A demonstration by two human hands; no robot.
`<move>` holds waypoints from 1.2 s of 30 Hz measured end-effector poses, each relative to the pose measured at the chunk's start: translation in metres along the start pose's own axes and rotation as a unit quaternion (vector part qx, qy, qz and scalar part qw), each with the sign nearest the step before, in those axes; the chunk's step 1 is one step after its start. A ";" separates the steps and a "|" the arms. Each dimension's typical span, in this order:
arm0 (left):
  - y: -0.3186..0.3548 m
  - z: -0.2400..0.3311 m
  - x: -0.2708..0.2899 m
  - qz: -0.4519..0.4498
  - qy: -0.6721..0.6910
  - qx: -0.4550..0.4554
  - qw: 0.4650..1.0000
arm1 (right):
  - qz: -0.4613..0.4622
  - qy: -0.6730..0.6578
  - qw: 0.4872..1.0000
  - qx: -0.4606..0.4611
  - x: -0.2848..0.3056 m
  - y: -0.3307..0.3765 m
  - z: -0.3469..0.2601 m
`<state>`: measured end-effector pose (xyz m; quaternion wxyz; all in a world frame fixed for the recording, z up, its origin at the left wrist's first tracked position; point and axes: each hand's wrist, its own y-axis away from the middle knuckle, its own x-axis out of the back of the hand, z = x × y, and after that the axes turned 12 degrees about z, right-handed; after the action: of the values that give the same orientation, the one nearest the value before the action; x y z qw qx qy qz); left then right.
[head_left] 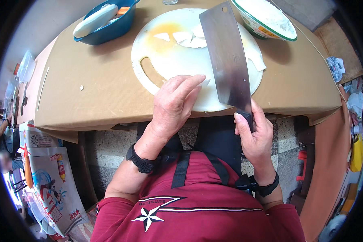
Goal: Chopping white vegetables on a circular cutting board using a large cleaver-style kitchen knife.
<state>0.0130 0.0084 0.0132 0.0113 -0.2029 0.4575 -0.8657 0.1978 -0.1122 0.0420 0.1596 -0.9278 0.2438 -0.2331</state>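
Observation:
In my right hand [256, 135] is the black handle of a broad cleaver [230, 60], its blade raised over the right half of a round white cutting board [181, 64]. My left hand [175, 101] hovers at the board's near edge, fingers drawn together. A small pale sliver shows by its fingertips, but I cannot tell whether they grip it. Several white vegetable chunks [185, 39] lie at the back of the board, beside an orange stain. Another white piece [256, 60] rests at the right rim, partly behind the blade.
A blue basin [113, 30] at the back left holds a long white radish [97, 20] and an orange carrot piece [123, 11]. At the back right, a green-rimmed bowl [266, 32] is heaped with white shreds. A brown cover [88, 86] drapes the table, its front edge near my waist.

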 end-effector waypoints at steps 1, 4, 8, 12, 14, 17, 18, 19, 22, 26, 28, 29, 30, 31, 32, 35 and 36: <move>-0.001 0.002 0.000 -0.004 -0.004 0.009 1.000 | 0.000 0.000 1.000 0.001 0.000 0.000 0.000; -0.001 0.008 -0.001 -0.003 -0.017 0.042 0.999 | -0.002 0.000 1.000 0.003 0.001 0.001 0.001; -0.002 0.011 -0.001 -0.001 -0.031 0.079 0.996 | -0.006 0.005 1.000 0.005 0.000 0.000 0.000; 0.000 0.007 -0.001 -0.006 -0.029 0.047 0.998 | -0.004 -0.005 1.000 0.009 0.001 0.001 0.001; 0.002 0.005 -0.001 -0.016 -0.049 0.030 0.998 | -0.004 -0.004 1.000 0.010 0.001 0.001 0.001; 0.002 0.006 -0.002 -0.010 -0.049 0.065 0.997 | -0.006 -0.001 1.000 0.008 0.001 0.001 0.001; 0.002 0.006 -0.002 -0.010 -0.049 0.065 0.997 | -0.004 0.001 1.000 0.008 0.001 0.001 0.001; 0.002 0.006 -0.001 -0.007 -0.045 0.068 0.997 | -0.003 0.004 1.000 0.009 0.001 0.001 0.002; 0.001 0.006 0.000 -0.010 -0.040 0.086 0.995 | 0.001 -0.007 1.000 -0.006 0.001 0.002 0.004; -0.002 0.008 0.003 -0.035 -0.028 0.120 0.992 | -0.010 -0.017 0.999 -0.045 0.002 0.002 0.000; -0.004 0.009 0.004 -0.041 -0.031 0.127 0.991 | -0.002 -0.011 1.000 -0.020 0.002 0.003 0.003; -0.004 0.009 0.005 -0.047 -0.031 0.135 0.989 | -0.004 -0.010 1.000 -0.019 0.002 0.003 0.002; -0.003 0.008 0.005 -0.045 -0.031 0.137 0.989 | -0.007 -0.004 1.000 -0.016 0.001 0.003 0.001; -0.002 0.008 0.005 -0.039 -0.049 0.118 0.991 | -0.009 0.002 1.000 -0.013 0.001 0.003 0.001; -0.002 0.009 0.005 -0.035 -0.068 0.098 0.992 | -0.011 0.001 1.000 -0.013 0.001 0.003 0.001; -0.001 0.011 0.004 -0.038 -0.088 0.098 0.991 | -0.016 0.002 1.000 -0.004 0.002 0.004 0.001; -0.002 0.012 0.005 -0.038 -0.089 0.099 0.990 | -0.015 0.006 1.000 -0.009 0.002 0.004 0.001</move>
<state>0.0132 -0.0008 0.0223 0.0392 -0.2942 0.3588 -0.8850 0.1984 -0.1168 0.0400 0.1466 -0.9312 0.2332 -0.2386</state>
